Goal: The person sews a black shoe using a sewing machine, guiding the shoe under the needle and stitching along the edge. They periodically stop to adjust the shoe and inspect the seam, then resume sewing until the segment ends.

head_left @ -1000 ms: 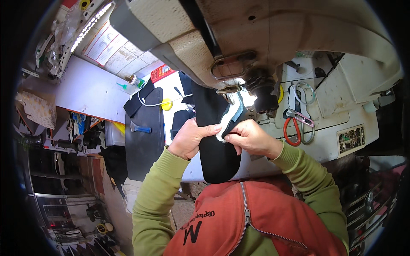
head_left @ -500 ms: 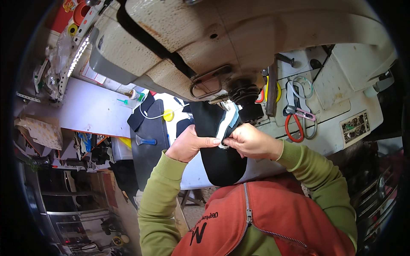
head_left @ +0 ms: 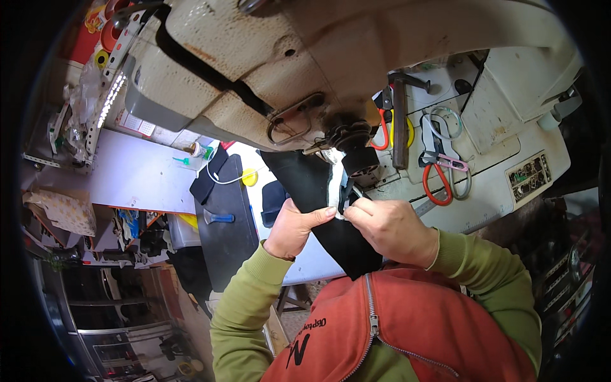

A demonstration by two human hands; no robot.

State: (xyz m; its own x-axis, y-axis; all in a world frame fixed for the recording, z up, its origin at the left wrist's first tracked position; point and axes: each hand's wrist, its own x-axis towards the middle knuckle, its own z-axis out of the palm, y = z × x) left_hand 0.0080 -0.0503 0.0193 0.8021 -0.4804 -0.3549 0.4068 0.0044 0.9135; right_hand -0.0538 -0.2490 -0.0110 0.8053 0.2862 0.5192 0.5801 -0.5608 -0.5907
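Observation:
A long black fabric piece [head_left: 294,180] with a white strip [head_left: 335,191] along it runs from under the sewing machine head [head_left: 254,57] toward my body. With the thumb pressed on the strip, my left hand [head_left: 294,230] grips the black fabric; its other fingers are hidden beneath. Across from it my right hand [head_left: 396,229] pinches the strip's edge with curled fingers. The two hands are close together, just in front of the machine's round dark fitting [head_left: 356,149]. Where the strip goes under the machine, the needle area is mostly hidden.
To the right on the machine bed lie red-and-grey scissors [head_left: 439,181], a hammer [head_left: 401,121] and a parts tray [head_left: 528,178]. On the left are a blue-handled tool [head_left: 219,218] on a black board [head_left: 226,248], a yellow disc [head_left: 249,177] and a white cable [head_left: 223,181].
The black fabric has swung, its near end shifting right toward my body. Both hands have moved slightly right and a little toward me, still holding the piece. The whole view has shifted slightly.

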